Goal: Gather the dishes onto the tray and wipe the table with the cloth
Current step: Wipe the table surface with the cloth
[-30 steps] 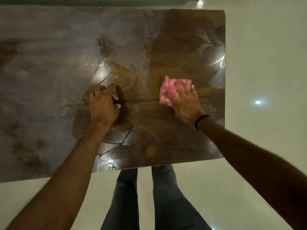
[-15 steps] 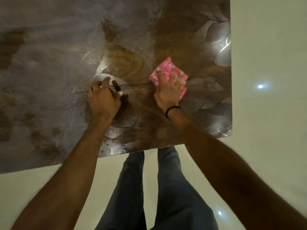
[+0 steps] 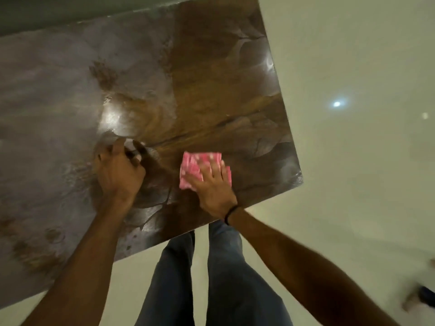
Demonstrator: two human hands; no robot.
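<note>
A folded pink cloth point(image 3: 196, 164) with pale spots lies flat on the glossy brown-and-grey marbled table point(image 3: 211, 90), near its front right corner. My right hand point(image 3: 211, 184) presses down on the cloth with fingers spread over it. My left hand point(image 3: 117, 172) rests on the table to the left of the cloth, fingers bent and fingertips touching the surface, holding nothing. No dishes or tray appear in view.
The table's right edge point(image 3: 282, 109) and front edge point(image 3: 164, 243) border a pale shiny floor point(image 3: 353, 161). My legs in blue jeans point(image 3: 188, 278) stand just off the front edge. Something dark and blurred sits on the floor at the lower right point(image 3: 423, 297).
My right hand has dragged the pink cloth toward me and rightward, nearer the front edge. My left hand stays planted in the same spot. The view has tilted.
</note>
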